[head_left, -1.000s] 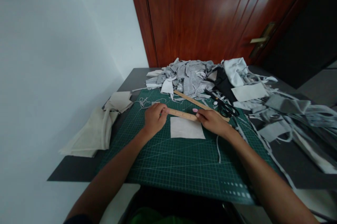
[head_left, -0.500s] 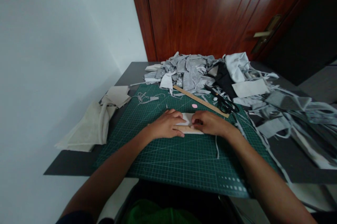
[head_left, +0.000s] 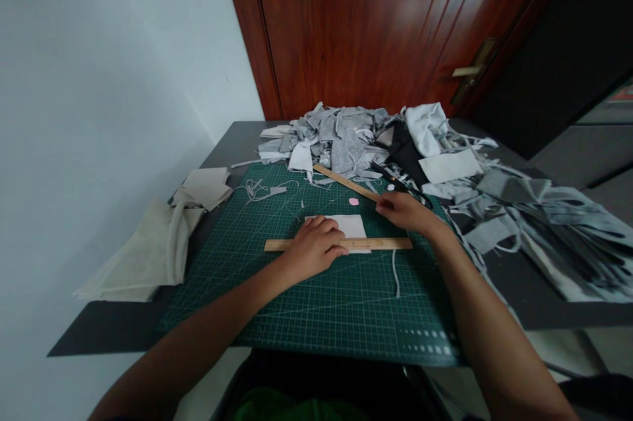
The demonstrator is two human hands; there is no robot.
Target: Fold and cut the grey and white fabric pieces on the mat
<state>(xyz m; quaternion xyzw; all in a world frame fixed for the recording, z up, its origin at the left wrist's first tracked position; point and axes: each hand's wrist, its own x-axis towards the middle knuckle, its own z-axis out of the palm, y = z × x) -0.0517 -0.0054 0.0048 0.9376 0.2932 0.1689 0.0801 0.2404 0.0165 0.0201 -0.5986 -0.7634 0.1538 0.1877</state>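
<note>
My left hand lies flat over a wooden ruler and presses it down across a small white piece of cloth. The cloth lies on the green cutting mat, partly hidden under that hand. My right hand is off the cloth, to its right, with the fingers drawn together; what they hold, if anything, is hidden. Just behind it are the end of a second wooden ruler and black scissors, partly covered by the hand. A pink chip lies nearby.
Grey fabric scraps are heaped at the back, and more strips spread along the right. Folded cream cloth lies at the left table edge. Loose threads and a grey cord rest on the mat.
My right hand has lifted off the cloth and ruler and moved right and away from me, towards the scissors. My left hand stays on the ruler. The view has shifted slightly.
</note>
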